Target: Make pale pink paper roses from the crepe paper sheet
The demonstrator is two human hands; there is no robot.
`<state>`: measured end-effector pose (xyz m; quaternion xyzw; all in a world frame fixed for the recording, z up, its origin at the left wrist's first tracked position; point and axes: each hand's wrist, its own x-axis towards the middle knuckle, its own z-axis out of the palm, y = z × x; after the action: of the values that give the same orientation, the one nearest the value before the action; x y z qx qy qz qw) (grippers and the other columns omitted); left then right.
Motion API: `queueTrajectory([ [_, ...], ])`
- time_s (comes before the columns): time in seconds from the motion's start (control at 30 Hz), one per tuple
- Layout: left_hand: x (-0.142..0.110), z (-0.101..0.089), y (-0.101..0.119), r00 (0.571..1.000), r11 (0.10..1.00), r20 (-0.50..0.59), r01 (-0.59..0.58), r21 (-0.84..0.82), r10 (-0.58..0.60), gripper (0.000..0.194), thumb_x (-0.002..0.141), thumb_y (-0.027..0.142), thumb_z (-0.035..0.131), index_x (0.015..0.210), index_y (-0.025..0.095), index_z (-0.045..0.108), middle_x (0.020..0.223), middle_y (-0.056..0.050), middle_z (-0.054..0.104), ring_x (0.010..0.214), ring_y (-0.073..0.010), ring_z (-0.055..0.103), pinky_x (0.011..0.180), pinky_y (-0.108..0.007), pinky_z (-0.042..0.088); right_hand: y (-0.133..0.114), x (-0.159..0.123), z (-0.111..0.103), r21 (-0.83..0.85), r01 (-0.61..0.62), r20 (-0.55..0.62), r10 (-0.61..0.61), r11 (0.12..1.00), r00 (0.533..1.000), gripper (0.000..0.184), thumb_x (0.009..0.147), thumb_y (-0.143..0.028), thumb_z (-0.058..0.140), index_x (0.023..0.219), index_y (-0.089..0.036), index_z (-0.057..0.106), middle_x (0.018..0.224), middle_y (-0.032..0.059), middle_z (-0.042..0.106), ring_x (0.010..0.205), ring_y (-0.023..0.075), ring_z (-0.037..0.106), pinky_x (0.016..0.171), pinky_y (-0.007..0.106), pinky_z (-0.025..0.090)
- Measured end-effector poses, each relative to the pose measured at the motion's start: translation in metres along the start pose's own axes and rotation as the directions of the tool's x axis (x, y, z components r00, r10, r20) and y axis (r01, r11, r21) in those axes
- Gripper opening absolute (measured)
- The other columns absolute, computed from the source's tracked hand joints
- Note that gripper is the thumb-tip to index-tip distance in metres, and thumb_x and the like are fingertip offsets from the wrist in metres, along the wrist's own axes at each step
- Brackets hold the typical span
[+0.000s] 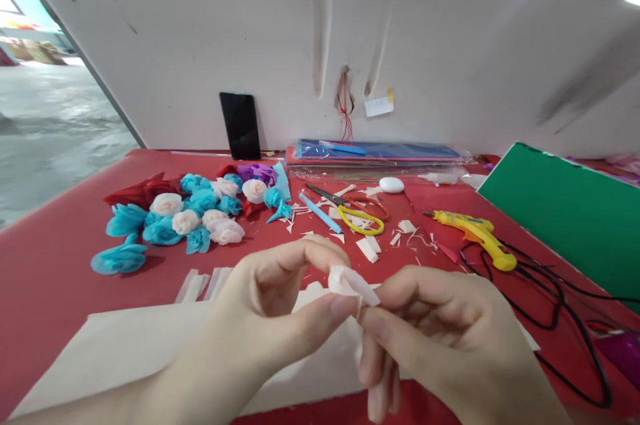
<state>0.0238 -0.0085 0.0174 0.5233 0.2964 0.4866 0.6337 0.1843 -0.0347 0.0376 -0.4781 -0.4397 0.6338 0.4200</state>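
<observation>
left hand (283,338) is clamped on a pale pink paper piece (347,283), thumb on the near side and forefinger behind; right hand (445,338) has thumb and fingers drawn together at the piece's right end, clamped on its lower edge; the piece lies between the two hands, above a cream sheet (130,338); its long axis slants from far left to near right, the rounded, rolled end toward the left hand and the tapered end against the right fingertips; neither hand is clearly nearer, both being in contact; paper flowers (203,202) lie farther off to the left, scissors (345,201) beyond the hands, a yellow glue gun (470,228) to the far right; the hidden right fingers cannot be judged.
</observation>
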Motion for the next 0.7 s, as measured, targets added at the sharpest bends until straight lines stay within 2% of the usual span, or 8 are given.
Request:
queueTrajectory([
  [0.07,0.000,0.001,0.001,1.000,1.000,0.005,-0.005,0.009,0.005,0.009,0.082,0.020,0.071,0.074,0.023,0.069,0.073,0.007,0.066,0.068,-0.0060,0.060,0.066,-0.009,0.050,0.002,0.000,-0.001,-0.128,0.133,-0.037,-0.139,0.983,0.990,0.013,0.072,-0.020,0.074,0.061,-0.022,0.067,0.050,-0.0082,0.068,0.039,0.0070,0.066,0.042,0.008,0.051],
  [0.1,-0.001,0.002,0.002,1.000,1.000,0.017,0.012,0.001,-0.012,0.009,0.083,0.020,0.070,0.075,0.023,0.068,0.072,0.007,0.065,0.068,-0.0063,0.061,0.067,-0.010,0.051,0.003,0.000,-0.002,-0.215,0.236,-0.031,-0.248,0.948,0.968,0.013,0.074,-0.019,0.072,0.063,-0.022,0.067,0.050,-0.0076,0.068,0.040,0.0074,0.066,0.043,0.008,0.052],
  [0.13,-0.001,0.003,0.003,0.999,0.999,0.043,0.028,-0.015,-0.027,0.009,0.084,0.021,0.068,0.076,0.024,0.067,0.070,0.007,0.065,0.067,-0.0066,0.062,0.067,-0.011,0.052,0.003,0.000,-0.003,-0.313,0.353,-0.006,-0.373,0.882,0.928,0.013,0.076,-0.018,0.070,0.064,-0.023,0.068,0.050,-0.0072,0.068,0.041,0.0076,0.066,0.044,0.008,0.053],
  [0.2,-0.002,0.004,0.005,0.993,0.996,0.098,0.072,-0.052,-0.067,0.008,0.087,0.022,0.064,0.079,0.025,0.065,0.069,0.007,0.065,0.068,-0.0078,0.064,0.070,-0.014,0.054,0.004,0.001,-0.007,-0.492,0.545,0.085,-0.585,0.679,0.806,0.014,0.078,-0.015,0.069,0.066,-0.023,0.069,0.051,-0.0074,0.069,0.043,0.0064,0.066,0.046,0.006,0.052],
  [0.27,-0.003,0.005,0.007,0.988,0.993,0.123,0.098,-0.064,-0.090,0.008,0.087,0.021,0.064,0.082,0.026,0.063,0.071,0.007,0.067,0.069,-0.0085,0.065,0.071,-0.015,0.055,0.004,0.001,-0.010,-0.615,0.622,0.156,-0.699,0.484,0.698,0.013,0.077,-0.015,0.070,0.068,-0.024,0.069,0.051,-0.0089,0.068,0.044,0.0042,0.065,0.047,0.004,0.050],
  [0.37,-0.003,0.004,0.009,0.994,0.997,0.083,0.076,0.003,-0.076,0.012,0.083,0.015,0.068,0.080,0.026,0.063,0.076,0.008,0.067,0.072,-0.0074,0.065,0.069,-0.011,0.053,0.004,0.002,-0.014,-0.703,0.631,0.194,-0.766,0.328,0.614,0.013,0.078,-0.017,0.069,0.068,-0.024,0.067,0.052,-0.0109,0.068,0.043,0.0018,0.063,0.049,0.003,0.048],
  [0.5,-0.002,0.003,0.009,0.996,0.996,0.081,0.015,0.085,-0.022,0.011,0.086,0.017,0.063,0.081,0.026,0.063,0.077,0.009,0.066,0.073,-0.0060,0.064,0.070,-0.009,0.053,0.007,0.005,-0.014,-0.719,0.649,0.218,-0.806,0.249,0.550,0.012,0.079,-0.017,0.067,0.069,-0.024,0.065,0.051,-0.0121,0.068,0.040,0.0013,0.059,0.051,0.005,0.049],
  [0.7,-0.001,0.002,0.009,0.996,0.971,0.071,-0.073,0.227,0.058,0.014,0.085,0.013,0.061,0.081,0.027,0.060,0.074,0.011,0.064,0.072,-0.0027,0.062,0.068,-0.002,0.049,0.009,0.004,-0.014,-0.700,0.667,0.228,-0.805,0.256,0.548,0.011,0.078,-0.014,0.067,0.071,-0.023,0.066,0.054,-0.0123,0.069,0.043,0.0001,0.060,0.054,0.003,0.049],
])
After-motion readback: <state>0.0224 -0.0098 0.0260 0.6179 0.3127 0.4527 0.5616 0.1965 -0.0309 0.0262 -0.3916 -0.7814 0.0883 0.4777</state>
